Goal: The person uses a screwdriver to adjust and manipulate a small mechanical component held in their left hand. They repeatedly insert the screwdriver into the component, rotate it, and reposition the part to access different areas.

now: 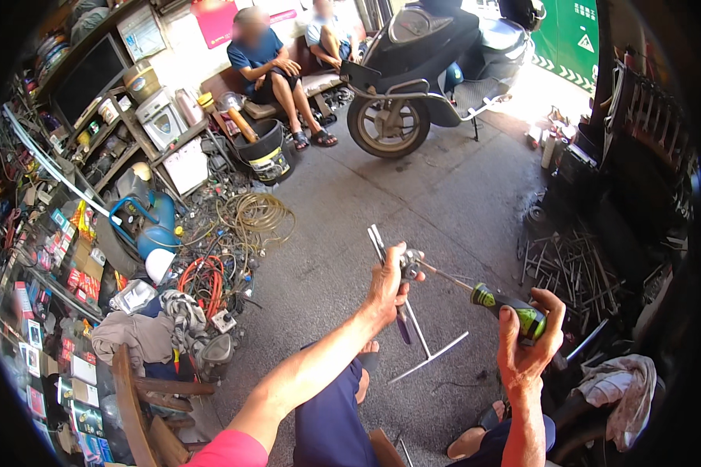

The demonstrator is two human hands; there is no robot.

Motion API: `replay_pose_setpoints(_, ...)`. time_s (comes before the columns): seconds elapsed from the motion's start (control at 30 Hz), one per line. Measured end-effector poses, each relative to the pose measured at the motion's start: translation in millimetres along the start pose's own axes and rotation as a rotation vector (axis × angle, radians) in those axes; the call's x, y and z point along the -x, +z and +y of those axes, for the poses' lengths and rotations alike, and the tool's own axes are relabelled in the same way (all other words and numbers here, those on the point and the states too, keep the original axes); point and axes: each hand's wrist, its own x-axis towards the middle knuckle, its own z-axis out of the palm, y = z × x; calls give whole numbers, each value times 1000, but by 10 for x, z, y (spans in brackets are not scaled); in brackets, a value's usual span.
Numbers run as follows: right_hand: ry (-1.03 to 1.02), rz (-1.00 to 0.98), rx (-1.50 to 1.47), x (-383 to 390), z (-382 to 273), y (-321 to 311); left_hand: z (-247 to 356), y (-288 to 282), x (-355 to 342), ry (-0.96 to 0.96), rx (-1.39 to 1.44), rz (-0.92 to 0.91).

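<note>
- We see the right hand wrapped around the green-and-black handle of a screwdriver, thumb on one side, fingers on the other.
- We see the left hand, apart from the right, clamped on a small metal fitting; the screwdriver's shaft reaches to this fitting, though we cannot tell whether its tip is seated.
- Below the left hand we note the crossbar of a T-handle wrench and, beside it, a purple-handled tool.
- Beneath these we find the grey floor.
- To the right we observe a heap of metal rods and a pale rag.
- To the left lie coiled yellowish tubing and orange-red cable.
- Farther off we see a black bucket, a parked motor scooter and two seated people.
</note>
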Motion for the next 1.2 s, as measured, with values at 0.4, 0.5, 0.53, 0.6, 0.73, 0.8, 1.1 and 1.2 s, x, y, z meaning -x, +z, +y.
replay_pose_setpoints(0.4,-84,-34,-101,16,33,11,-31,-11,-21,9,11,-20)
replay_pose_setpoints(0.5,-65,-53,-147,-3,18,1,-43,-20,-29,12,12,-18)
replay_pose_setpoints(0.53,-85,-50,-144,-1,22,4,-45,-19,-31,14,15,-18)
replay_pose_setpoints(0.6,-126,-44,-141,7,35,20,-37,-10,-22,9,12,-18)
replay_pose_setpoints(0.73,-112,-12,6,-3,-46,12,-25,-10,-5,0,6,-13)
replay_pose_setpoints(0.8,-121,-41,99,-28,-38,-30,-34,-22,-15,-4,14,-11)
replay_pose_setpoints(1.1,-87,-87,-46,-73,-55,-44,-18,-7,-3,-10,6,8)
replay_pose_setpoints(1.2,-56,-77,-36,-63,-44,-19,2,-18,5,-22,4,18)
